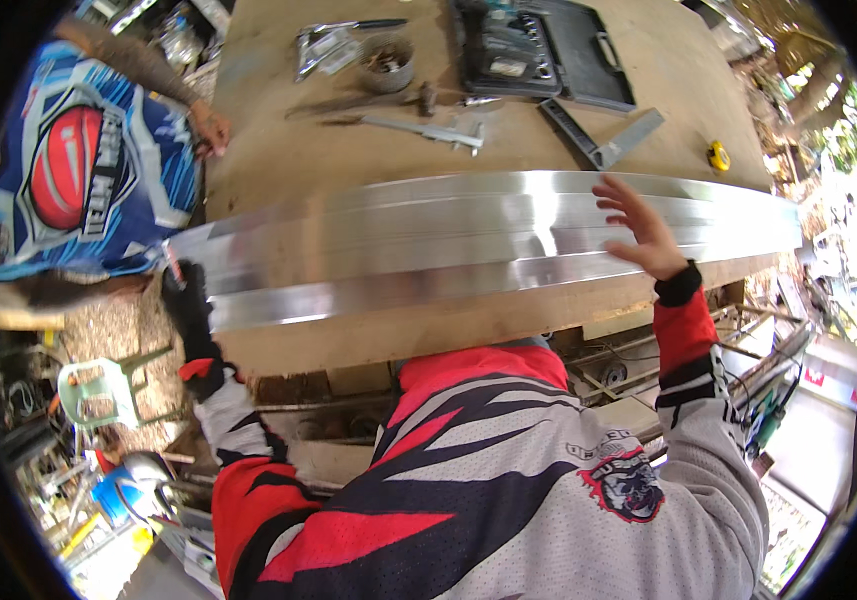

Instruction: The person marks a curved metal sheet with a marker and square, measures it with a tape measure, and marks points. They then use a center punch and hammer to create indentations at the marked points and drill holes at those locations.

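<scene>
Aluminium profiles (468, 245) on plywood workbench (278, 150) (outdoor workshop), both hands touching

Right hand (645, 232) is resting fingers spread on the long aluminium bars (428, 245) lying along the counter's (278, 150) near edge, left hand (188, 300) gripping their left end.

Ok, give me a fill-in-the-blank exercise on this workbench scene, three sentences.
1. The long shiny aluminium profiles lie on a wooden ____.
2. The right hand rests on the profiles with its fingers ____.
3. The left hand, at the profiles' left end, wears a ____ glove.

Missing words: workbench; spread; black
</scene>
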Demonstrator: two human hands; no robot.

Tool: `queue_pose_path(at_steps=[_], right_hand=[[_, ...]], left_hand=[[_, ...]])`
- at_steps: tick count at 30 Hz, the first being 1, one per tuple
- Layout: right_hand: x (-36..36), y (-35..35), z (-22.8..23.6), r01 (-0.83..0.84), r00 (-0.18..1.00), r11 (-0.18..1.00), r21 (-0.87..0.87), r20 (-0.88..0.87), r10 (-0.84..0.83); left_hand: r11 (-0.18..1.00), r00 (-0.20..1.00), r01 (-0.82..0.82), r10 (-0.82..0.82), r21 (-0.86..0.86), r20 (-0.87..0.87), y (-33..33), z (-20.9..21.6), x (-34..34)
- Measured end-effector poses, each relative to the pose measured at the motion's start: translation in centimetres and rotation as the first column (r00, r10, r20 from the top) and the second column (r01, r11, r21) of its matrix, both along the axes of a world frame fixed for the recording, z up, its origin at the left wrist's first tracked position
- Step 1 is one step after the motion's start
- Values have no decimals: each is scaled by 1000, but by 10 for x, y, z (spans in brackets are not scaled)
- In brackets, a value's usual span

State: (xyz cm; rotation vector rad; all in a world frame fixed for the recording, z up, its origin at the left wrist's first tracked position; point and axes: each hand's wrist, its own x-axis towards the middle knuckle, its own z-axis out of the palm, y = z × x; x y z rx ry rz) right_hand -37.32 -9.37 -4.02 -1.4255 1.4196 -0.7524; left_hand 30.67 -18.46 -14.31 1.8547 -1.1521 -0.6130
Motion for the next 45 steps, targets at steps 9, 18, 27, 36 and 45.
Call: queue_pose_path(at_steps=[9,18,27,36,45], right_hand=[[-4,-40,-58,-491,413,866,93,-851,325],[4,-37,-44,-403,420,900,168,-840,345],[27,-45,-34,-382,564,923,37,-782,265],[6,-33,-21,-288,504,951,111,-827,250],[13,-68,-53,-437,457,891,125,-822,340]], left_hand=[[837,981,-101,-8,538,196,-27,-26,47],[910,809,371,-414,184,418,20,54,-42],[909,906,-94,-92,407,414,9,55,-42],[883,840,437,-468,170,273,9,22,-123],[741,955,-229,47,631,292,-51,-1,15]])
